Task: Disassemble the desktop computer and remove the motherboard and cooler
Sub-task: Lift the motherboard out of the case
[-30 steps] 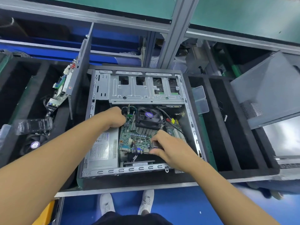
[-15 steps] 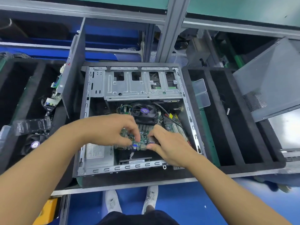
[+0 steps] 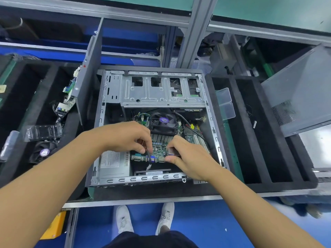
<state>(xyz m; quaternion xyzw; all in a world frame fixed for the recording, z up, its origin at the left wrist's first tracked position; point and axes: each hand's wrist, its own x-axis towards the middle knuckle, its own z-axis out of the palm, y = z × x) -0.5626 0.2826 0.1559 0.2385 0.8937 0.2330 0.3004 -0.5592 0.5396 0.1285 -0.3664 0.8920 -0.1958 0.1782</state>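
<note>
An open desktop case [image 3: 114,181] lies flat on the bench with its side off. Inside sits the green motherboard [image 3: 158,151], and on it the black cooler fan [image 3: 163,121] with a purple hub above silver fins. My left hand [image 3: 125,136] curls over the board's near left part, fingertips pinching at a thin dark cable by the blue port. My right hand [image 3: 186,158] grips the board's near edge at the metal port block, thumb under, fingers on top. The grey power supply [image 3: 112,163] lies left of the board.
A silver drive cage [image 3: 161,93] spans the case's far half. A grey side panel [image 3: 89,68] stands upright at the left, with removed boards [image 3: 66,102] and a fan [image 3: 44,152] in black foam trays beyond. Black foam slots [image 3: 250,133] lie right, a mesh panel [image 3: 300,93] leaning there.
My left hand came from the board's far left corner down to its near edge beside the right hand. The right hand kept its hold on the port block.
</note>
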